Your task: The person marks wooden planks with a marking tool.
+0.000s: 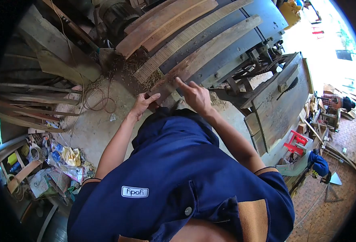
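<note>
A long curved wooden board [216, 46] lies slantwise on the blue-grey machine table [228, 64], its near end reaching over the edge towards my body. My left hand [142, 105] is closed around that near end, thumb on top. Just right of it, my right hand [197, 96] is over the board's near edge with the index finger stretched out towards the wood and the other fingers curled; it holds nothing. Beyond this board lies a curved piece with a ridged, striped face [194, 36], and further off are brown curved boards [166, 26].
A cord [99, 101] lies coiled on the floor at left, near stacked curved planks [33, 107] and a heap of bags [71, 155]. At right stand a wooden saw table [280, 105] and a red plastic stool [298, 141]. Two other people are at far right.
</note>
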Tool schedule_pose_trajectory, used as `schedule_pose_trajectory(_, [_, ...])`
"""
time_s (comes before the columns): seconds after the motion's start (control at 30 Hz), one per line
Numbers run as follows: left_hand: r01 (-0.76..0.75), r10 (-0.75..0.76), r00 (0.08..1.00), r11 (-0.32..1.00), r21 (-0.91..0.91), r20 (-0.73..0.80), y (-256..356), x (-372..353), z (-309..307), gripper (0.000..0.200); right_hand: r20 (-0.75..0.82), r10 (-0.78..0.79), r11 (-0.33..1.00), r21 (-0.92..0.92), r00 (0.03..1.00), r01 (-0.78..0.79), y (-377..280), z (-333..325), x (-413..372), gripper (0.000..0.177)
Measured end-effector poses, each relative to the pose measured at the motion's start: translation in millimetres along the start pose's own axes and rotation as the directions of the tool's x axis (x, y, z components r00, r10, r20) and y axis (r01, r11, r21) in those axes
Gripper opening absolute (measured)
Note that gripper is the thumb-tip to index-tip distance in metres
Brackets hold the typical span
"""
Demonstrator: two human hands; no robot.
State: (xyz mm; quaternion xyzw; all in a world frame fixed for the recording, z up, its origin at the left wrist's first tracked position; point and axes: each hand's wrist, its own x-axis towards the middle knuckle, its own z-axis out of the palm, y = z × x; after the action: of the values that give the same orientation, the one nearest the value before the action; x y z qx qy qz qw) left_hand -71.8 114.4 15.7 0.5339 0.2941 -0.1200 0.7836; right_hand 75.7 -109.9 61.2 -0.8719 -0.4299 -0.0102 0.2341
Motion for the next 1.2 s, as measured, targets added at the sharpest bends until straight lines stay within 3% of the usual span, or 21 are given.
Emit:
schedule_pose_trajectory(0.1, [-0.007, 0.007, 1.000, 1.000, 0.010, -0.009, -1.7, -2.0, -1.0, 0.038, -0.043, 0.039, 0.995, 0.091, 0.998, -0.035, 10.0, -4.0, 9.9, 0.044])
schedule_pose_trajectory(0.17, [-0.027, 0.027, 1.000, 1.000, 0.012, 0.002, -1.9, -2.2, -1.9, 0.038, -0.034, 0.183, 0.981, -0.057, 0.982, -0.185, 28.8, -12.1, 21.0, 0.046])
schedule_pose_trajectory(0.23, [-0.021, 0.021, 1.000, 0.999, 0.030, 0.007, -3.5, -0.2, -3.1, 0.039, -0.020, 0.184, 0.982, -0.038, 0.983, -0.185, 23.9, -4.9, 14.1, 0.047])
schedule_pose_trajectory(0.3, [-0.017, 0.017, 1.000, 1.000, 0.001, 0.018, -3.2, 1.1, -1.4, 0.040, 0.045, -0.025, 1.000, 0.001, 0.999, 0.025, 1.7, 10.1, -1.2, 0.049])
schedule_pose_trajectory(0.33, [-0.009, 0.009, 1.000, 1.000, -0.024, 0.023, -3.7, -0.1, -1.6, 0.041, 0.133, 0.013, 0.999, 0.048, 0.991, -0.019, -20.6, 8.7, -5.7, 0.053])
schedule_pose_trajectory(0.43, [-0.009, 0.010, 0.998, 1.000, -0.003, 0.058, -2.8, -3.6, -6.0, 0.038, 0.130, -0.053, 0.997, 0.059, 0.990, 0.046, -15.8, -2.2, 4.4, 0.046])
schedule_pose_trajectory(0.53, [-0.080, 0.081, 0.997, 0.989, -0.124, 0.005, 2.6, -14.6, 0.5, 0.034, 0.115, -0.001, 0.998, 0.062, 0.993, -0.006, -27.7, -0.1, 2.9, 0.044])
schedule_pose_trajectory(0.67, [-0.077, 0.077, 0.997, 0.985, -0.156, -0.010, -4.3, -19.4, -6.8, 0.033, 0.048, 0.085, 0.994, 0.060, 0.995, -0.088, -42.3, 13.5, -4.0, 0.044])
schedule_pose_trajectory(1.0, [-0.043, 0.048, 0.998, 0.988, -0.146, 0.032, -6.1, -16.2, -3.5, 0.034, 0.053, 0.043, 0.997, 0.058, 0.998, -0.046, -43.8, 18.2, -15.5, 0.049])
schedule_pose_trajectory(1.1, [-0.024, 0.030, 0.999, 0.988, -0.150, 0.040, -12.5, -19.9, -1.7, 0.038, 0.013, 0.012, 0.997, 0.078, 1.000, -0.014, -39.2, 15.7, -20.9, 0.053])
schedule_pose_trajectory(1.2, [-0.026, 0.036, 0.998, 0.981, -0.193, 0.050, -12.0, -28.9, 14.0, 0.041, -0.027, -0.281, 0.944, 0.170, 0.959, 0.281, -34.5, 14.9, -25.2, 0.063])
